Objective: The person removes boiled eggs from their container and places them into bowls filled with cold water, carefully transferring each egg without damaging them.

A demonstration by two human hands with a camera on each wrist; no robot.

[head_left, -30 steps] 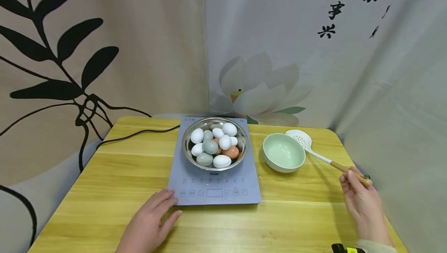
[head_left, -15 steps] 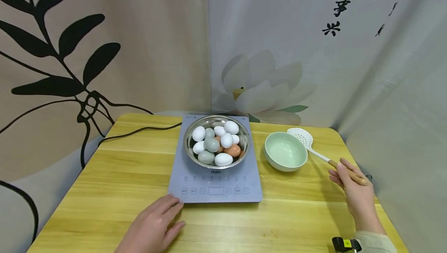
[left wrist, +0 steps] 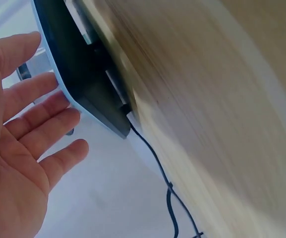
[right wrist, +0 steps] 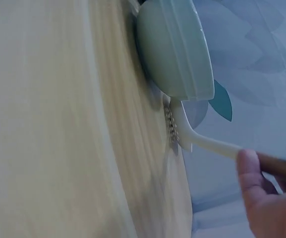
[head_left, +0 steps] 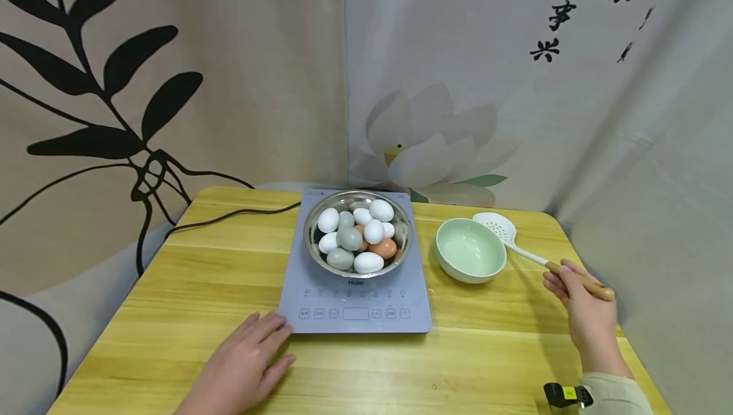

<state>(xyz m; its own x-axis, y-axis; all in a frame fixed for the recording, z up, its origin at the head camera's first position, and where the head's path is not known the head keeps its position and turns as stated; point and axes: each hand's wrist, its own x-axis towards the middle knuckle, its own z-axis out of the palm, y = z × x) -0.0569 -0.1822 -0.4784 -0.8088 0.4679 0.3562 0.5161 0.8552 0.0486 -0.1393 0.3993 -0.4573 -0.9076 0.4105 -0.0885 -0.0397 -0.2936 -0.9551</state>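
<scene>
My right hand [head_left: 590, 313] pinches the wooden handle of a white slotted skimmer [head_left: 497, 226], whose perforated head lies on the table behind the green bowl [head_left: 471, 256]. In the right wrist view, thumb and fingers meet around the brown handle [right wrist: 276, 167], and the head sits low by the bowl. My left hand [head_left: 240, 361] has its fingers spread loosely, fingertips at the front left corner of the induction cooktop [head_left: 309, 300]; the left wrist view shows them by its edge. On the cooktop stands a steel bowl [head_left: 408, 237] with white, grey-green and brown eggs [head_left: 369, 262].
A black cord [head_left: 229, 214] runs left from the cooktop over the wooden table [head_left: 366, 377]. Curtains with a plant print [head_left: 166, 103] and a lotus print [head_left: 435, 141] hang behind the table. A watch-like black device [head_left: 564, 396] is at the right wrist.
The right hand's grip on the skimmer handle has shifted slightly, with the fingers now further over it. The left hand has moved a little at the cooktop corner. The view has tilted slightly.
</scene>
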